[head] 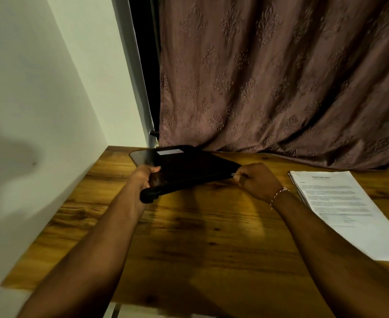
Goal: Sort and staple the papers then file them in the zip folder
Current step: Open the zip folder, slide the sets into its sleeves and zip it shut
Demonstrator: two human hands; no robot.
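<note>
A wooden surface (189,237) filled the lower half of the frame, set into a corner between a pale wall (40,88) at the left and a patterned brown curtain (280,76) across the upper right. A black zip folder (189,167) lay toward the back of the surface, near the centre of the frame, its near edge tilted up slightly.

The left hand (144,177) had its grip closed around the folder's near left corner, thumb on top, steadying it. The right hand (257,181) was at the folder's right corner, its grip pinched together on a small metal zip pull (234,174) at the end of the zipper. A red-and-white thread band (278,195) circled the right wrist.

A stack of printed papers (342,210) lay flat at the right of the frame, well apart from the folder and untouched by either hand. Whether it was stapled could not be told. No stapler was visible.

Step in hand, as judged: working the zipper, most likely to open the folder, since the papers were still outside it. The next move would call for drawing the pull along the edge while the left hand held the folder firm, then carrying the stack across and sliding it inside.
</note>
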